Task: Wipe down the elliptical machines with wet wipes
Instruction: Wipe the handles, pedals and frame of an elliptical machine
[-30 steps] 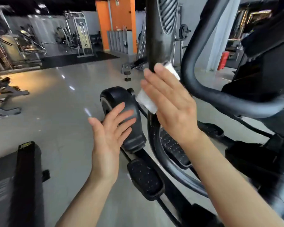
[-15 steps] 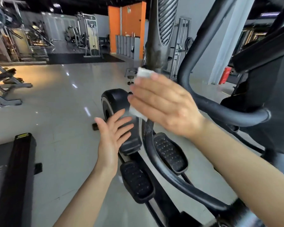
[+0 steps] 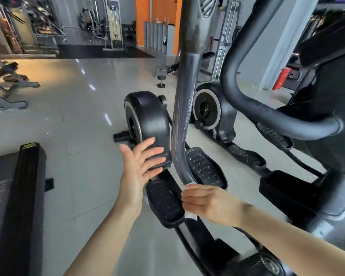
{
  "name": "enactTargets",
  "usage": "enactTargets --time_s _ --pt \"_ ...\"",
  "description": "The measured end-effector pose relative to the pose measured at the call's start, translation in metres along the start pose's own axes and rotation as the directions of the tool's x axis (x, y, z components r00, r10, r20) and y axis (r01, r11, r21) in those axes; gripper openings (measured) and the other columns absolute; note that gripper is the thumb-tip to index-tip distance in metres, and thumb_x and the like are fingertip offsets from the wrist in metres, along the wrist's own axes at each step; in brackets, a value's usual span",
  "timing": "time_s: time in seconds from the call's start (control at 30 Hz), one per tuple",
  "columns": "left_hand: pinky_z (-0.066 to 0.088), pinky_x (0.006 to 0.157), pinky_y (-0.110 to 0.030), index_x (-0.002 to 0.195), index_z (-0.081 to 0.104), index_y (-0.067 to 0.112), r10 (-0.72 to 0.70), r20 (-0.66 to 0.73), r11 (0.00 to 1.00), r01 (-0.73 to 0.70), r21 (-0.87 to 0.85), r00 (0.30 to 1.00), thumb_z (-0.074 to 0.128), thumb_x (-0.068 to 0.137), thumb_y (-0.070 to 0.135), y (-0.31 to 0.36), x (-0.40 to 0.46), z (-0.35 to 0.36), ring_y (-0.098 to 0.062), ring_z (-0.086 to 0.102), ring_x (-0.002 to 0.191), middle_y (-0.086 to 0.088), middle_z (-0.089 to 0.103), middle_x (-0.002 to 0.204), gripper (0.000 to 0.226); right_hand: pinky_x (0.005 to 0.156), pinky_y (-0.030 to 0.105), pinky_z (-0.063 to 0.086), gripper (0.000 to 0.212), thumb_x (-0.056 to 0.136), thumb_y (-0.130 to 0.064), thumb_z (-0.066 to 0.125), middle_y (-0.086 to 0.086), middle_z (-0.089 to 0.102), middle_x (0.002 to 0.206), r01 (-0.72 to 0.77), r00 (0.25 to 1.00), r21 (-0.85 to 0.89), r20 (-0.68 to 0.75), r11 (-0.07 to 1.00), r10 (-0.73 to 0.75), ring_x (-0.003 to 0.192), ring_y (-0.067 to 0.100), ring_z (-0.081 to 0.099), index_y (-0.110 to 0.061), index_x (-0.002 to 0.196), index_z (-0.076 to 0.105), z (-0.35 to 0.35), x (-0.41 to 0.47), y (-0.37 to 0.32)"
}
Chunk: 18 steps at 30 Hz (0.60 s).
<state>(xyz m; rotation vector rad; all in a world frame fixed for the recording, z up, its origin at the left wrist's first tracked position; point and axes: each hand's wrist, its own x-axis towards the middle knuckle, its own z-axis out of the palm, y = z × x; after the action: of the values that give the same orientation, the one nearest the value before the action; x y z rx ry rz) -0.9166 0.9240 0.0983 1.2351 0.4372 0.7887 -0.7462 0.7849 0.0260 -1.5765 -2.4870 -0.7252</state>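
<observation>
At the far left a dark padded bench [image 3: 18,196] lies on the pale tiled floor [image 3: 84,136]. Next comes the left hand [image 3: 139,166], released, fingers straight and spread in the air, holding nothing and, as far as can be told, touching nothing, in front of the black flywheel housing [image 3: 147,120]. To its right the swing arm [image 3: 181,124] of the elliptical machine curves down, streaked with wet sheen along its length. At its lower end the right hand [image 3: 209,203] presses the wet wipe [image 3: 189,215] flat against the tube, fingers fairly straight over it; only white edges of the wipe show. Below lie the studded pedals [image 3: 204,168]. The wipe looks thin, limp and slippery, so it is best held spread under the whole palm. The tube is stiff, smooth and round; wrapping the wipe partway round it would likely cover more surface.
</observation>
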Motion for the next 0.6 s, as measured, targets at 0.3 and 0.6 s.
enactTargets --time_s 0.3,0.6 --pt "0.05 0.081 -0.017 0.105 0.065 0.029 0.35 0.026 0.925 -0.35 0.145 0.936 0.067 0.082 0.037 0.007 -0.024 0.015 -0.01 0.068 0.098 0.007 0.072 0.101 0.025 0.065 0.034 0.053 0.023 0.101 -0.034 0.051 -0.004 0.072 0.089 -0.381 0.752 0.51 -0.314 0.771 0.58 0.071 0.018 0.067 -0.02 0.11 0.068 -0.087 0.043 -0.009" --pt "0.052 0.067 -0.019 0.091 0.069 0.028 0.403 0.035 0.895 -0.402 0.193 0.915 0.071 0.085 0.001 0.04 -0.02 0.02 -0.002 0.065 0.073 0.013 0.07 0.076 0.028 0.063 0.021 0.051 0.041 0.07 -0.011 0.076 -0.003 0.068 0.08 -0.295 0.636 0.947 0.295 -0.129 0.713 0.068 0.009 0.062 -0.014 0.108 0.062 -0.122 0.072 -0.009"
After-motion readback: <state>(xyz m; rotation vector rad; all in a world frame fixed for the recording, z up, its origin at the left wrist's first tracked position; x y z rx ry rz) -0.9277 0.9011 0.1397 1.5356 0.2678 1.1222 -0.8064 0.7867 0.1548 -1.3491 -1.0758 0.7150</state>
